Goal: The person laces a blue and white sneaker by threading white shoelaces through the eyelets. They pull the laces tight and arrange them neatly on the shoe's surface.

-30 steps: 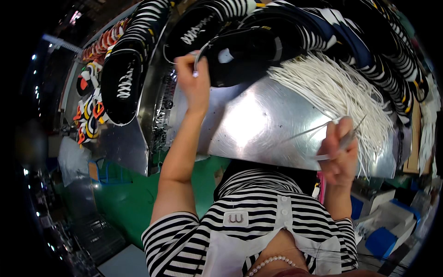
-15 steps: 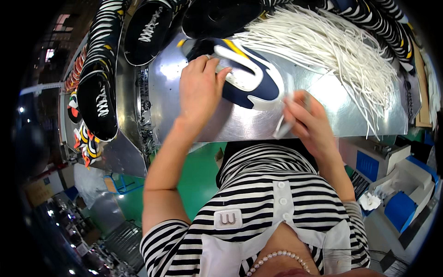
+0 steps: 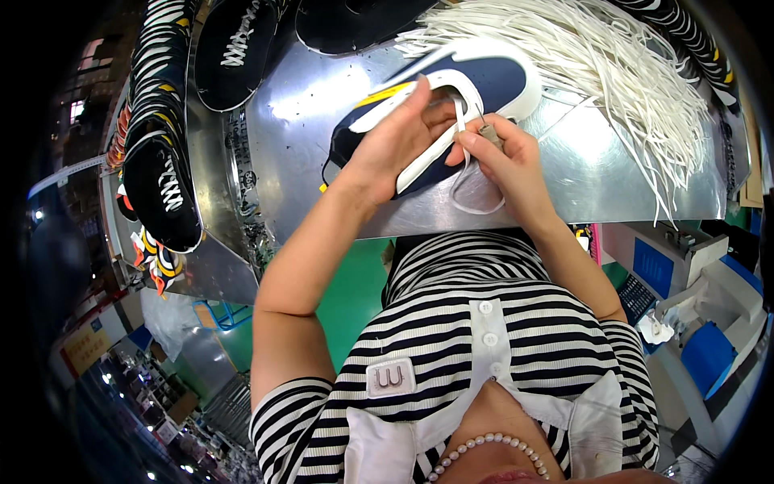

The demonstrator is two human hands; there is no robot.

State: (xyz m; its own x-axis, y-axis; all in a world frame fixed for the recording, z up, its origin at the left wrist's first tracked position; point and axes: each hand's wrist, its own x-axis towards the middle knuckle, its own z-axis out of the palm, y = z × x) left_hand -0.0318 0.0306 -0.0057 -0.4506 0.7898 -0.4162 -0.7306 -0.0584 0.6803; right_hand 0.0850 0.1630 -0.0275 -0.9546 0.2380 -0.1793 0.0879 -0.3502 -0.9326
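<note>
A navy, white and yellow shoe upper (image 3: 484, 77) lies over the metal tabletop in front of me. My left hand (image 3: 399, 141) grips it at the opening, the thumb on top and the fingers reaching inside. My right hand (image 3: 508, 157) pinches a small tool with a tan wrapped handle (image 3: 489, 137), its thin metal tip pointing at the white eyelet edge. A white shoelace (image 3: 461, 113) runs up across the opening by that tip. Its lower part loops down below my right fingers over the table edge. What my left fingertips touch inside is hidden.
A large heap of white laces (image 3: 597, 89) covers the right of the metal table (image 3: 298, 161). Stacked shoe uppers (image 3: 165, 89) stand at the left, with more dark uppers (image 3: 238, 56) along the back. A grey and blue machine (image 3: 685, 274) stands at lower right.
The upper has turned, its rounded front now farther away. My left hand has moved from its top into the opening. My right hand, earlier beside the front, has come up against the eyelet edge.
</note>
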